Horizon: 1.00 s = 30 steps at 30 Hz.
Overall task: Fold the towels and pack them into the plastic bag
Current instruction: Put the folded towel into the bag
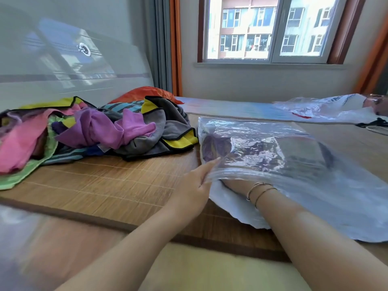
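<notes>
Packing towels into the plastic bag [273, 143], partly done.

Lying flat on the woven bamboo mat [105, 185], thin, clear and crinkled, with at least one folded purple towel [216, 148] dimly seen through the film. Holding up the bag's open edge with the left hand [195, 185], fingers fairly straight along the plastic; right hand [233, 183] pushed inside the mouth up to the wrist, its fingers hidden, so cannot tell how they lie. To the left of the bag, well apart, a loose heap of unfolded towels [94, 131], soft and fleecy, pink, purple, grey, yellow with black edging: most of the work seemingly still left. Beyond the bag, a second crumpled plastic bag [327, 110].
</notes>
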Motion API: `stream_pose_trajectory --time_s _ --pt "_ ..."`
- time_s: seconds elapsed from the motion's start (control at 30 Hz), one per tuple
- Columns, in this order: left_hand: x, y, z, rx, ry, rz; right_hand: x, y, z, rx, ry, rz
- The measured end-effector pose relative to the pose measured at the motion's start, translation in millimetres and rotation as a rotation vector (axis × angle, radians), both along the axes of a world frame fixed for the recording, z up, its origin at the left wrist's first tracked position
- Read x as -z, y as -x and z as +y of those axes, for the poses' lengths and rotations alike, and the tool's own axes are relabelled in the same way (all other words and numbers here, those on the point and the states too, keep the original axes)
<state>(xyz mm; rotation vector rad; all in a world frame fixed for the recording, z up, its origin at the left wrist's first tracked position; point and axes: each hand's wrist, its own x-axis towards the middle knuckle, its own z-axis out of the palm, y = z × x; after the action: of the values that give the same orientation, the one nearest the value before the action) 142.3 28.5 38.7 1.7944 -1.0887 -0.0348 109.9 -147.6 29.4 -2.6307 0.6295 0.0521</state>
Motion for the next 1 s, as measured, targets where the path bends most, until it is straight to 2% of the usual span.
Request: stream_pose_trajectory --time_s 0.07,0.13,0.23,0.37,0.5,0.67,0.77,0.87,1.0 --pt "-0.4 2.9 0.9 -0.011 -0.029 0.000 -3.1 11.1 9.8 0.002 0.234 0.055" --pt "1.6 7.7 3.9 -0.033 -0.052 0.003 1.7 29.3 16.3 -0.111 0.588 -0.054" --pt "6.5 18.5 13.7 -0.091 -0.065 0.011 11.4 61.0 25.8 -0.144 0.648 -0.163" --pt "14.6 38.3 31.1 -0.152 -0.014 0.066 14.3 100.6 51.1 -0.125 0.679 -0.130" --pt "25.5 52.7 51.1 -0.184 0.152 0.308 15.6 131.7 79.1 -0.072 0.774 -0.228" --pt "36.1 42.9 95.2 -0.285 0.393 0.598 11.6 134.7 113.8 -0.121 0.920 -0.510" --pt "23.2 21.5 128.6 -0.342 0.456 0.603 5.1 109.6 145.7 -0.236 0.892 -0.576" --pt "10.0 -2.4 160.0 -0.421 0.537 0.504 5.1 61.1 181.1 -0.345 0.781 -0.627" --pt "14.9 -32.4 194.8 -0.546 0.457 0.395 13.8 -27.5 219.8 -0.370 0.510 -0.635"
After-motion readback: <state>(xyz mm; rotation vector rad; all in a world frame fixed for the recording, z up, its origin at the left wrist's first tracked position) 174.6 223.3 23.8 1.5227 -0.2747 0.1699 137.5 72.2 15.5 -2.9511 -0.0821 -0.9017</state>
